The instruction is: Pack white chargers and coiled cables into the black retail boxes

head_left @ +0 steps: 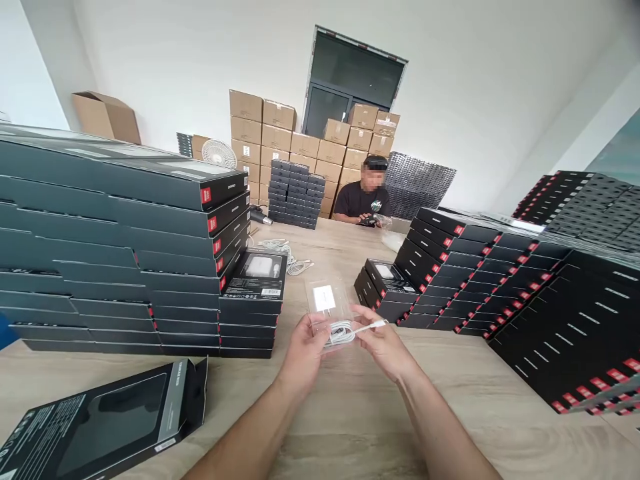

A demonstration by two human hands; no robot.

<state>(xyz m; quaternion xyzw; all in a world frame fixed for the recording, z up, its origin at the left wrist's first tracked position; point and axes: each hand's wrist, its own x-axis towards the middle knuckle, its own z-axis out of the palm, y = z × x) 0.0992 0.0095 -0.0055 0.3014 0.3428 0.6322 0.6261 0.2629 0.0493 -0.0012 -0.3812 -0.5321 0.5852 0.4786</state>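
Above the middle of the wooden table, my left hand grips the left edge of a clear plastic tray. A white square adapter sits in the tray's upper part. The coiled white cable lies at its lower part, under my left thumb. On the right side, my right hand has its fingers closed round the tray's edge and the cable's loose end, which points right. An opened black box lies at the lower left, tilted, with its end flap up.
Tall stacks of black boxes stand left and right. More white cables lie beyond the tray. Across the table sits a person handling something. Cardboard cartons line the back wall beside a white fan.
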